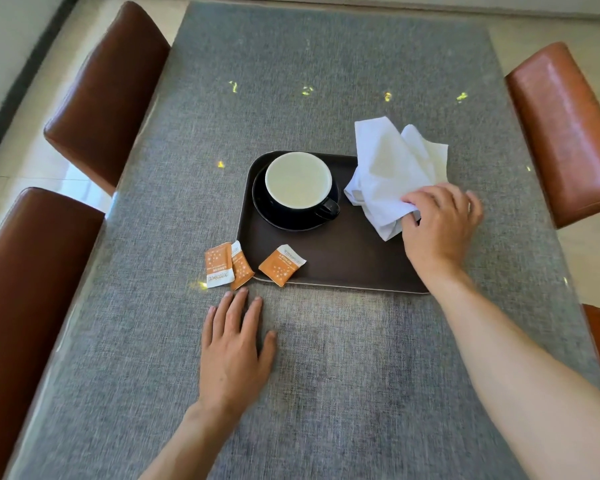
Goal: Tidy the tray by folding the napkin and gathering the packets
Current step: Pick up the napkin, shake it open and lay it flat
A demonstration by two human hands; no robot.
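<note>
Two hands out — right hand (pixel 440 226) pinching crumpled napkin (pixel 393 174) at tray (pixel 343 268) far-right corner.
Left hand (pixel 234 348) flat, fingers spread, on tabletop (pixel 326 393) — one packet (pixel 282 265) on tray near edge, two packets (pixel 224 265) overlapping just off near-left corner.

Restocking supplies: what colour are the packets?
Orange with white ends and small white star marks, packets; head view shows them best.

Matt brown tray (pixel 343 268), soft white cloth napkin (pixel 392 168).
</note>
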